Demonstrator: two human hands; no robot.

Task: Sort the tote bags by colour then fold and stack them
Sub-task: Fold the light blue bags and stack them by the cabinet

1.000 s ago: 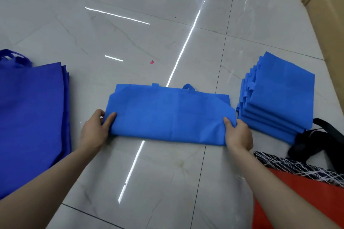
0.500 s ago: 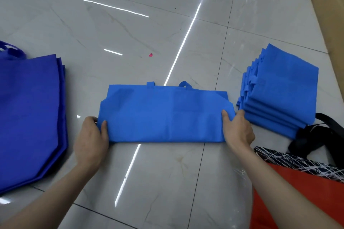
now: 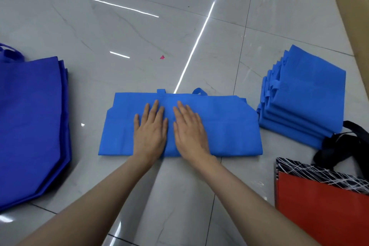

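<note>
A light blue tote bag (image 3: pixel 229 126) lies folded into a long strip on the marble floor in front of me, its two handle loops poking out at the far edge. My left hand (image 3: pixel 150 132) and my right hand (image 3: pixel 189 130) rest flat on its middle, side by side, fingers spread, gripping nothing. To the right sits a stack of folded light blue bags (image 3: pixel 305 94). At the left lies a pile of unfolded dark blue bags (image 3: pixel 30 122).
A red bag with a black-and-white patterned band (image 3: pixel 323 201) lies at the lower right, its black handles (image 3: pixel 345 146) touching the folded stack. A small pink scrap (image 3: pixel 162 57) sits on the floor beyond. A beige wall edge (image 3: pixel 357 16) runs along the far right.
Both hands let go of the strip's two ends and moved inward to its middle, where they now press flat. The folded bag stays in place.
</note>
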